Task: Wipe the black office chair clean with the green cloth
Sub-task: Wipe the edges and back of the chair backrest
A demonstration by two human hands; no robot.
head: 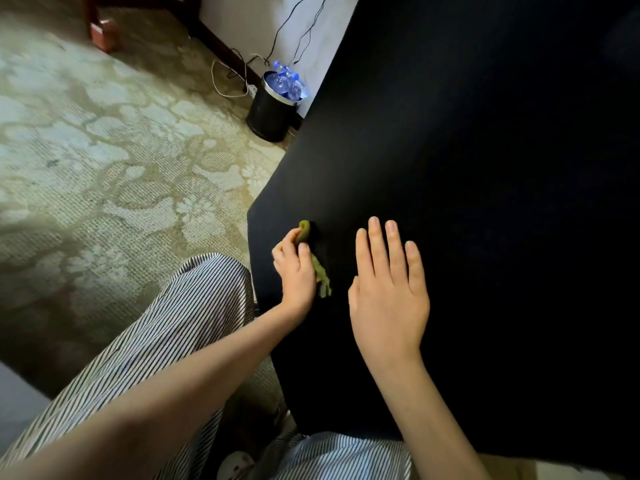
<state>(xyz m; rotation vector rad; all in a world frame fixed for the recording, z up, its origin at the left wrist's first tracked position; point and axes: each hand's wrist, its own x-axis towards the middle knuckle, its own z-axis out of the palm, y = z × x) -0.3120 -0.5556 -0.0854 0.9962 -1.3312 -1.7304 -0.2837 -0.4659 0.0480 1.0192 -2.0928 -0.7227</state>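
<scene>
From the head camera, looking down: the black office chair (467, 168) fills the right side of the scene as a broad dark surface. At its near-left edge the left hand (296, 271) has its fingers curled round the bunched green cloth (304, 232) and presses it against the chair; a tail of cloth trails out below the palm. Just to the right, the right hand (388, 289) lies flat on the chair, fingers straight and slightly spread, holding nothing and probably steadying the chair. I'd say wiping is under way at this edge. Next the cloth should sweep rightward and farther across the large unwiped area.
</scene>
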